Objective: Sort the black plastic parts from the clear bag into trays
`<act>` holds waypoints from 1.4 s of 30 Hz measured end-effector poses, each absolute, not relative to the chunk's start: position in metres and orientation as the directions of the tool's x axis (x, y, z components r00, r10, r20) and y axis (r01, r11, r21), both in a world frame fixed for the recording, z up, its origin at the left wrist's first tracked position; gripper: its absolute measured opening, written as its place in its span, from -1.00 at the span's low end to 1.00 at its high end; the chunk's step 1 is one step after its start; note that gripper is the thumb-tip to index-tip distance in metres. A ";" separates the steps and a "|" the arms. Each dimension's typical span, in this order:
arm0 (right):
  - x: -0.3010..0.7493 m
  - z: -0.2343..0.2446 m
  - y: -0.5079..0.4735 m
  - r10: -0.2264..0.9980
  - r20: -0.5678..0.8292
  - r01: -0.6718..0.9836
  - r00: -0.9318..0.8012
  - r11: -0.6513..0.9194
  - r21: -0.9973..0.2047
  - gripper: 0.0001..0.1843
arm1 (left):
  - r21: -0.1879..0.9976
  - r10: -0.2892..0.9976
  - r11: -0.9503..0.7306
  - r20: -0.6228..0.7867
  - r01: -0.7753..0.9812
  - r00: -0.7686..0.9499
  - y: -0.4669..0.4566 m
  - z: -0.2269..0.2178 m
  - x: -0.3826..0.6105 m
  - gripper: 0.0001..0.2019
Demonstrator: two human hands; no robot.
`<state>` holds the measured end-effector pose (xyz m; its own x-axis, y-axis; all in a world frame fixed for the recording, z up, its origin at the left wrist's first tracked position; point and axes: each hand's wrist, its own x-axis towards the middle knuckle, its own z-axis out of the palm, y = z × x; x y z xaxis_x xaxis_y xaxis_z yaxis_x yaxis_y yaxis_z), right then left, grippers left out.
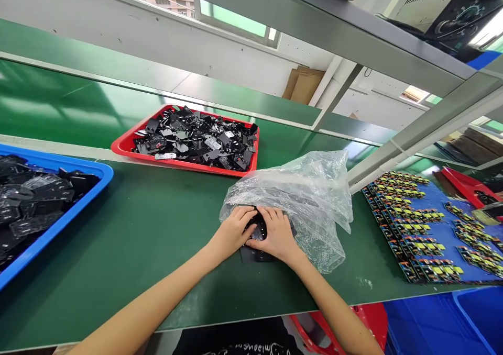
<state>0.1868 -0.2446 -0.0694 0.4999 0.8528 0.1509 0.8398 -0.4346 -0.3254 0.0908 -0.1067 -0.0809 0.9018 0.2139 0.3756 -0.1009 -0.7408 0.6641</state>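
Observation:
Black flat plastic pieces (pixel 257 254) lie on the green tabletop at the mouth of a clear plastic bag (pixel 291 187). My left hand (pixel 237 228) closes on them from the left, its fingers curled over the edge and its thumb pointing inward. From the right, my right hand (pixel 278 234) grips the same pieces, thumb and forefinger curved around a glossy black part. The two hands nearly meet, and their fingers partly hide the pieces. Crumpled film spreads behind and to the right of my hands. How many pieces are held, I cannot tell.
A red tray (pixel 188 167) heaped with small black parts stands at the back. At left is a blue tray (pixel 106 176) of larger black plastic parts. Circuit boards with yellow components (pixel 426 247) fill the right side. A metal shelf post (pixel 377 158) rises behind the bag.

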 end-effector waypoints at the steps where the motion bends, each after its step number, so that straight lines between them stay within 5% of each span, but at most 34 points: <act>1: 0.183 -0.071 -0.243 0.851 0.162 0.845 0.500 -0.437 -0.309 -0.02 | 0.732 0.268 -0.674 0.360 -0.093 0.893 -0.108 -0.080 0.090 -0.73; 4: 0.173 -0.074 -0.240 0.825 0.193 0.835 0.532 -0.472 -0.284 0.07 | 0.947 0.432 -0.320 0.183 -0.039 0.883 -0.110 -0.075 0.088 -0.76; 7: 0.165 -0.074 -0.237 0.805 0.203 0.818 0.557 -0.491 -0.300 0.02 | 0.999 0.476 -0.048 0.026 -0.003 0.879 -0.112 -0.070 0.085 -0.71; 13: 0.169 -0.076 -0.235 0.819 0.276 0.859 0.503 -0.440 -0.261 -0.40 | 0.989 0.490 -0.140 0.111 -0.048 0.865 -0.116 -0.063 0.079 -0.75; 22: 0.192 -0.074 -0.233 0.815 0.277 0.860 0.508 -0.468 -0.201 -0.60 | 0.996 0.546 -0.092 0.045 0.006 0.836 -0.117 -0.069 0.079 -0.73; 31: 0.180 -0.067 -0.228 0.828 0.151 0.842 0.539 -0.528 -0.111 -0.25 | 0.978 0.545 0.206 -0.086 -0.034 0.834 -0.111 -0.071 0.081 -0.65; 42: 0.207 -0.067 -0.245 0.781 0.355 0.835 0.514 -0.360 -0.416 -0.75 | 0.949 0.565 0.312 -0.152 -0.040 0.811 -0.108 -0.067 0.083 -0.65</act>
<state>0.2072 -0.2449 -0.0669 0.5138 0.7812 0.3547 0.8350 -0.3603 -0.4160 0.0830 -0.1078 -0.0666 0.8111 0.5650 -0.1516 -0.0399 0.3120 0.9493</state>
